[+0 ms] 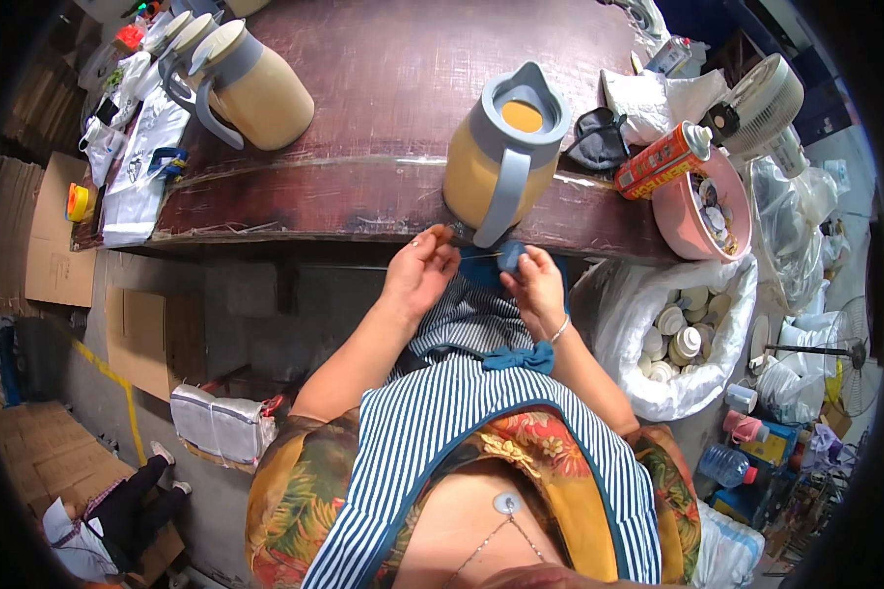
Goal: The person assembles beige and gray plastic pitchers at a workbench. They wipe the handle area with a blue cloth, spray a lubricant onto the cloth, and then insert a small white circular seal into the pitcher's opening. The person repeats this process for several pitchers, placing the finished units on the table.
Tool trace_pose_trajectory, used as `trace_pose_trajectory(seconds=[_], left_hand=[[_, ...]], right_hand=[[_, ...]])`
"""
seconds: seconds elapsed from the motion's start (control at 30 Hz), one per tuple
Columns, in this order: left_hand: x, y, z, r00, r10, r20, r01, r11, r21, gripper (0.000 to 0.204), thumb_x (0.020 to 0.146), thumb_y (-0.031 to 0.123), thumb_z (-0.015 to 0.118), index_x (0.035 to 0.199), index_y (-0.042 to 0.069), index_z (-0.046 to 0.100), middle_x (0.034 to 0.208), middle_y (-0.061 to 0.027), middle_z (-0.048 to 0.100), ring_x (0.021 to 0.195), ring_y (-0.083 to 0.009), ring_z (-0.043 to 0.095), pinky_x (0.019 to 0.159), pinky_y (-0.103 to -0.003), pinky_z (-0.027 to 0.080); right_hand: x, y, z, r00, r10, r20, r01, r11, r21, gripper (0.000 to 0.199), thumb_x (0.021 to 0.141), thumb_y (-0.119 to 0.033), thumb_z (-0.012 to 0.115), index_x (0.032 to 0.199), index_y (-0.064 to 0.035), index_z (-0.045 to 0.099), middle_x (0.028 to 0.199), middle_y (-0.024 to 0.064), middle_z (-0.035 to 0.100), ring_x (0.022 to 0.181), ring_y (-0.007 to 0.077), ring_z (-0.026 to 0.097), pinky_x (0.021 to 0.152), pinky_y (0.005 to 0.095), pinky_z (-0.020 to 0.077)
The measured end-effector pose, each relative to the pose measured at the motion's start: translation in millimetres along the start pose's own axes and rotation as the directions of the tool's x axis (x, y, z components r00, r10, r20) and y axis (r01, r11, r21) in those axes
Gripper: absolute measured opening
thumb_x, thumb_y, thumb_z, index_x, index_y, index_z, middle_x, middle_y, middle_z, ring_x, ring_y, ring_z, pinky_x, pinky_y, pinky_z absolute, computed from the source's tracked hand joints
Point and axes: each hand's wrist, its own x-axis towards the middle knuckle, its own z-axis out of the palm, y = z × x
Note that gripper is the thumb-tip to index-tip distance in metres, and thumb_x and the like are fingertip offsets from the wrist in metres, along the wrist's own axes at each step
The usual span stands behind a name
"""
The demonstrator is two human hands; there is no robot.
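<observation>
At the table's front edge, my left hand (422,270) is closed, thumb against curled fingers; what it pinches is too small to make out. My right hand (540,291) grips a small blue-grey plastic part (510,256) between thumb and fingers. A thin pin or wire (483,257) seems to stretch from that part toward my left fingers. Just beyond both hands stands an upright beige jug (491,182) with a grey collar, spout and handle. The handle faces me, and a round orange-yellow area shows inside its mouth.
More beige jugs (265,98) stand at the table's far left. To the right are a red spray can (663,160), a pink tub (673,216) of small parts and a fan (766,103). A white sack (619,363) holds pale round pieces. Another person (118,520) is at lower left.
</observation>
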Motion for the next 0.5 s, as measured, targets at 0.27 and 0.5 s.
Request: trace_pose_trajectory(seconds=[0.27,0.5], left_hand=[[-29.0,22.0,150.8,0.424,0.480,0.768,-0.857,0.486,0.169,0.026,0.091,0.003,0.065,0.117,0.004,0.064,0.111,-0.0085,0.066,0.088,-0.0130,0.063,0.085,-0.025,0.054],[-47.1,63.1,179.4,0.259,-0.006,0.966,-0.918,-0.313,0.244,0.033,0.076,-0.015,0.065,0.100,0.007,0.072,0.095,-0.0078,0.060,0.082,-0.0169,0.062,0.068,-0.026,0.051]], right_hand=[[-41.3,-152.3,85.2,0.117,-0.835,0.537,0.964,-0.035,-0.264,0.015,0.090,0.004,0.063,0.104,-0.0005,0.065,0.111,0.0120,0.063,0.091,0.0175,0.062,0.075,0.0261,0.0509],[-2.0,-151.5,93.8,0.124,-0.821,0.557,0.992,0.099,-0.075,0.046,0.086,-0.044,0.069,0.110,-0.0059,0.063,0.110,0.0107,0.065,0.119,0.0299,0.054,0.109,0.0440,0.0352]])
